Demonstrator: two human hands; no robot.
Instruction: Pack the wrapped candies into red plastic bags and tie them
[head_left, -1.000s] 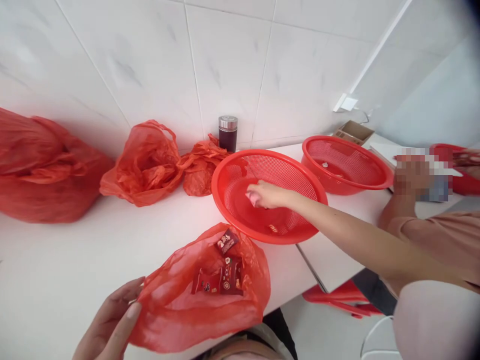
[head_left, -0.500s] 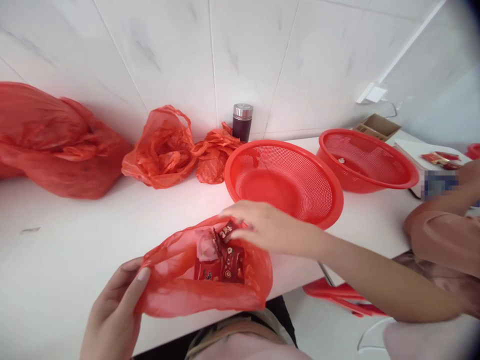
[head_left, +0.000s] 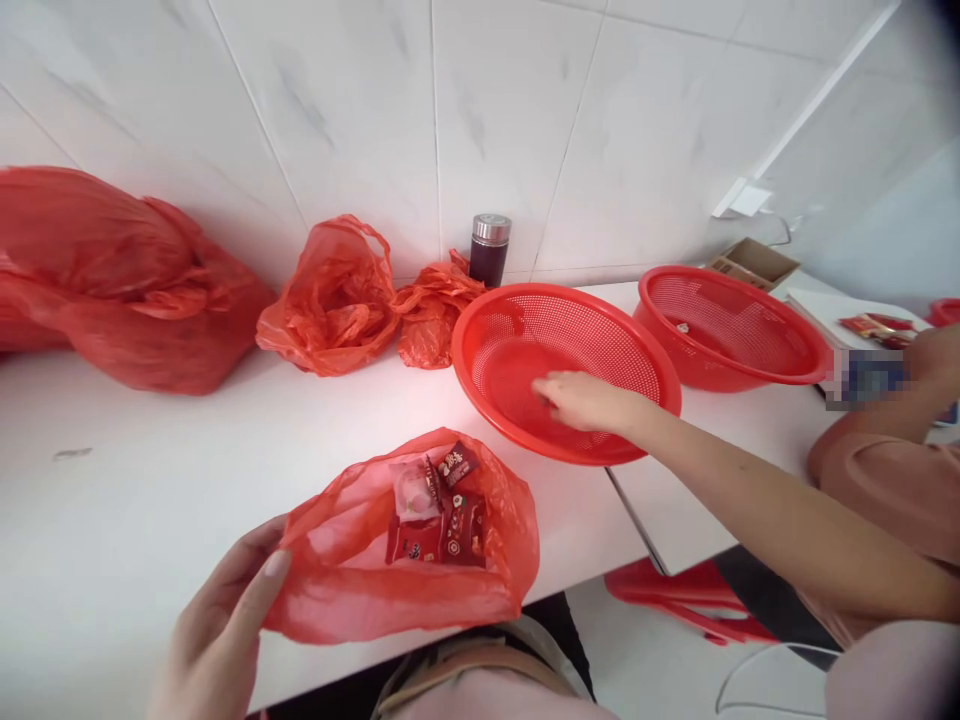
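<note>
A thin red plastic bag lies on its side on the white table, its mouth spread wide. Inside are several small wrapped snack packets: a pink one, a dark red one and red ones beneath. My left hand pinches the bag's left rim between thumb and fingers. My right hand reaches down into the nearer red mesh basket, fingers curled and close together near its bottom. Whatever they may hold is hidden.
Behind stand a bulging red bag, two crumpled red bags and a dark flask. A second red basket and a cardboard box are at right. A co-worker's arm is close by.
My right hand has moved from over the bag's mouth, up and to the right, into the nearer basket. My left hand keeps its grip on the bag.
</note>
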